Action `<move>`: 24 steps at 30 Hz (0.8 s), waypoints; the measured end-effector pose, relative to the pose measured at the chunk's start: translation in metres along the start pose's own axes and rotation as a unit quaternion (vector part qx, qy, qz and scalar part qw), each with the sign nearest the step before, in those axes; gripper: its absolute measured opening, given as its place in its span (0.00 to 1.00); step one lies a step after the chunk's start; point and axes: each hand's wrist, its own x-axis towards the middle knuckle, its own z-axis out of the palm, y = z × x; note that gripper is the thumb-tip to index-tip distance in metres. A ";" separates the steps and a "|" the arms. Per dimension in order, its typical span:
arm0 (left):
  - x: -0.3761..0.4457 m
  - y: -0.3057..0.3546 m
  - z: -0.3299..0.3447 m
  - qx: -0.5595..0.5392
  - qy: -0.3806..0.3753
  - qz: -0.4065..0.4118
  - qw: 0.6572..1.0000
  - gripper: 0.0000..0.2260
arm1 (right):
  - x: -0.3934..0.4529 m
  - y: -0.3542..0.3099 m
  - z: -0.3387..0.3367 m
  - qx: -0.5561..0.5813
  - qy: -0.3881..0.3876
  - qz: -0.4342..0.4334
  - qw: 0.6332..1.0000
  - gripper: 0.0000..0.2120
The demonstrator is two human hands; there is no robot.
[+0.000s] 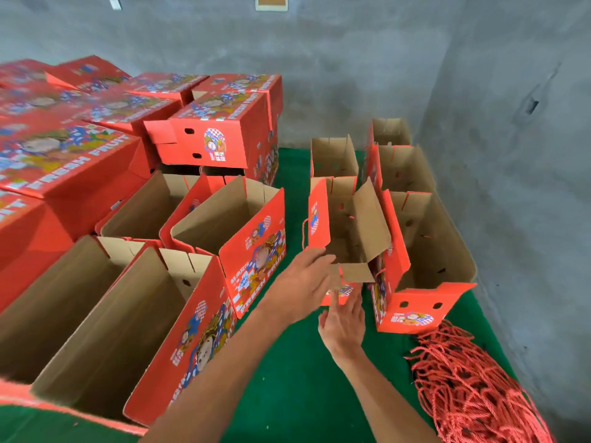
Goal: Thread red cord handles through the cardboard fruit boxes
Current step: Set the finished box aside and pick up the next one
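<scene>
An open red cardboard fruit box [350, 225] stands on the green mat at mid-right, with a flap folded inward. A red cord handle [304, 233] loops out of its left end wall. My left hand [300, 282] reaches to the box's near corner, its fingers stretched out against the edge by the small near flap [356, 272]. My right hand [343, 321] is just below, fingers pointing up and touching the box's near face. Neither hand holds a cord. A heap of loose red cords [473, 388] lies at the lower right.
Open boxes [425, 251] stand in a row to the right, along the grey wall. More open boxes [105, 318] crowd the left, with closed stacked ones [220, 132] behind. A strip of green mat [294, 378] runs between the groups.
</scene>
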 end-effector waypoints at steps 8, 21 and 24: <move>0.007 -0.079 -0.079 0.266 -0.039 -0.332 0.904 0.35 | 0.052 0.004 -0.027 -0.076 -0.078 -0.036 0.993 0.35; -0.062 -0.117 -0.109 0.114 -0.194 -0.445 0.867 0.20 | -0.032 0.143 -0.015 -0.131 -0.185 0.062 0.972 0.22; -0.059 -0.109 -0.106 0.103 -0.213 -0.428 0.872 0.13 | -0.034 0.150 -0.017 -0.153 -0.173 0.046 0.972 0.16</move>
